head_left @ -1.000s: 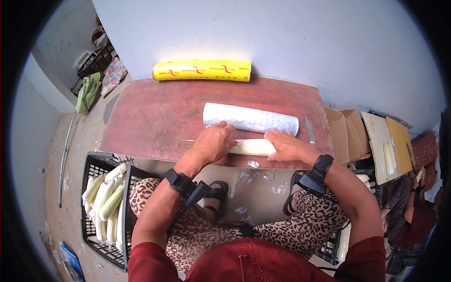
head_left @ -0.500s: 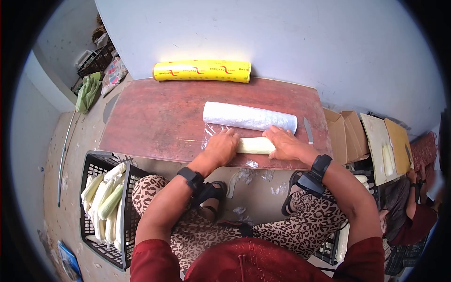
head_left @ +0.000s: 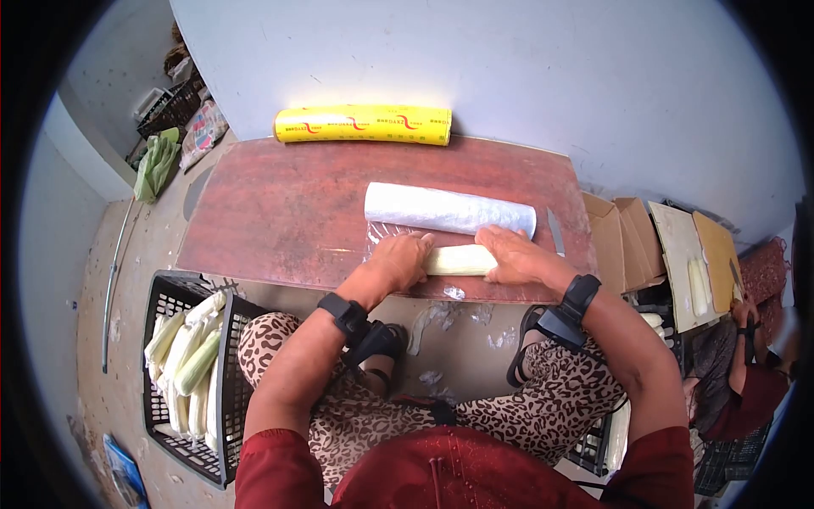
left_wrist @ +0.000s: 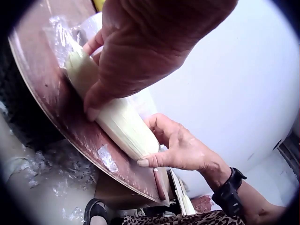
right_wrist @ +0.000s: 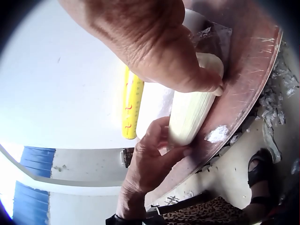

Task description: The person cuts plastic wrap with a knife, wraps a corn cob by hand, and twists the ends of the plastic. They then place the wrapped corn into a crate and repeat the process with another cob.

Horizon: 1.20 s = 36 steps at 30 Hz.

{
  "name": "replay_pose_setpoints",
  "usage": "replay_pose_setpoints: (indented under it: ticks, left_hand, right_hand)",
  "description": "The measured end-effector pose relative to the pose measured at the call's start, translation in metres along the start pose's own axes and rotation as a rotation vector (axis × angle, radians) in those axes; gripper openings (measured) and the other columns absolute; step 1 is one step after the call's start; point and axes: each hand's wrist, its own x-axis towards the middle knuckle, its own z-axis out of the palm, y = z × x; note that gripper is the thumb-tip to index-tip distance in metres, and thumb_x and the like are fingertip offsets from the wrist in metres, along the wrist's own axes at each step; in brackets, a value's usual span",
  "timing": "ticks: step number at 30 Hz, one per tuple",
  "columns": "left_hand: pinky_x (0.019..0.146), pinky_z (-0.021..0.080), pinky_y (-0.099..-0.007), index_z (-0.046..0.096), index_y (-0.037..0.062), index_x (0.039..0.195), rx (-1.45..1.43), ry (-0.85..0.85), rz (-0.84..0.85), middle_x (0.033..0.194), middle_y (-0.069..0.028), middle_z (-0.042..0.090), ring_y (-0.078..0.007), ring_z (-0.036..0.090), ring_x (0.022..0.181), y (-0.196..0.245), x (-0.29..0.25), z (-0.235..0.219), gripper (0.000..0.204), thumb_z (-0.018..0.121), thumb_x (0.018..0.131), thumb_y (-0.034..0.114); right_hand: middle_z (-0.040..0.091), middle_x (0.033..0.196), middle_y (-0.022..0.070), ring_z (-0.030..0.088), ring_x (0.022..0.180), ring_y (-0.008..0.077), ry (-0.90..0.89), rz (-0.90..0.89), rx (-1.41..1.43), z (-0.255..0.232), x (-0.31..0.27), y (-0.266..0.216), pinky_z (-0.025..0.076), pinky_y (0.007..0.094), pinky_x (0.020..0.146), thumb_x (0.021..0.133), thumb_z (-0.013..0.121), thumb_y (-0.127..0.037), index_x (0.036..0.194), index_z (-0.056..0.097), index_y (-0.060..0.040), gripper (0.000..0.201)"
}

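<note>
A pale husked corn ear (head_left: 459, 260) lies crosswise near the front edge of the reddish table (head_left: 280, 204), just in front of a roll of clear film (head_left: 449, 208). My left hand (head_left: 397, 261) grips its left end, thumb on the near side, as the left wrist view also shows. Round the right end curl the thumb and fingers of my right hand (head_left: 515, 254). Loose film (left_wrist: 63, 42) shows beyond the ear's far end in the left wrist view. How far film covers the ear, I cannot tell.
A yellow roll (head_left: 363, 125) stands against the wall at the table's back. To the right lies a knife (head_left: 555, 233). A black crate (head_left: 225, 399) of corn is at lower left, cardboard (head_left: 606, 242) at right. Film scraps (head_left: 437, 316) litter the floor; another person (head_left: 746, 390) sits far right.
My left hand has shifted slightly right and closed round the corn's left end, uncovering loose film beside the roll. The right hand has barely moved.
</note>
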Motion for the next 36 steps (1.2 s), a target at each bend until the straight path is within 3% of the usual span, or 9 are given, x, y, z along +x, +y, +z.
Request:
replay_pose_setpoints:
  ticks: [8, 15, 23, 33, 36]
  left_hand:
    - [0.083, 0.050, -0.0453, 0.055, 0.0040, 0.100, -0.016, -0.091, -0.020, 0.095, -0.0192, 0.067, -0.0393, 0.062, 0.096, 0.005, 0.001, -0.004, 0.041, 0.078, 0.068, 0.018]
    - [0.085, 0.050, -0.0446, 0.059, 0.0040, 0.107, -0.077, -0.150, -0.023, 0.099, -0.0205, 0.067, -0.0391, 0.062, 0.098, 0.011, -0.005, -0.012, 0.044, 0.075, 0.069, 0.020]
    - [0.086, 0.050, -0.0429, 0.061, 0.0039, 0.110, -0.087, -0.225, -0.029, 0.102, -0.0190, 0.067, -0.0377, 0.062, 0.100, 0.013, -0.006, -0.015, 0.046, 0.073, 0.068, 0.018]
    - [0.085, 0.050, -0.0418, 0.061, 0.0005, 0.106, -0.147, -0.200, -0.031, 0.099, -0.0213, 0.067, -0.0381, 0.063, 0.098, 0.007, -0.004, -0.011, 0.045, 0.074, 0.066, 0.018]
    - [0.084, 0.050, -0.0417, 0.061, -0.0001, 0.104, -0.130, -0.201, -0.018, 0.098, -0.0215, 0.067, -0.0382, 0.062, 0.098, 0.007, -0.004, -0.011, 0.043, 0.075, 0.067, 0.018]
  right_hand:
    - [0.048, 0.119, 0.0129, 0.044, 0.123, 0.0326, 0.019, -0.047, -0.077, 0.004, -0.006, 0.000, 0.035, 0.0553, 0.096, 0.073, 0.074, -0.015, 0.116, 0.044, -0.0056, 0.053]
    - [0.051, 0.113, 0.0114, 0.049, 0.116, 0.0295, 0.011, -0.057, -0.044, 0.004, -0.009, 0.000, 0.034, 0.0464, 0.092, 0.071, 0.076, -0.014, 0.113, 0.048, -0.0065, 0.051]
    - [0.051, 0.113, 0.0131, 0.048, 0.118, 0.0307, -0.055, -0.041, -0.065, 0.003, -0.015, -0.011, 0.035, 0.0474, 0.093, 0.073, 0.071, -0.017, 0.111, 0.048, -0.0040, 0.047]
    - [0.048, 0.115, 0.0152, 0.045, 0.120, 0.0328, -0.069, -0.003, -0.058, 0.001, -0.018, -0.018, 0.035, 0.0490, 0.096, 0.075, 0.071, -0.014, 0.111, 0.046, -0.0040, 0.045]
    - [0.046, 0.114, 0.0143, 0.046, 0.116, 0.0321, 0.033, -0.019, -0.107, 0.012, -0.019, -0.020, 0.036, 0.0471, 0.092, 0.074, 0.073, -0.012, 0.108, 0.047, -0.0043, 0.043]
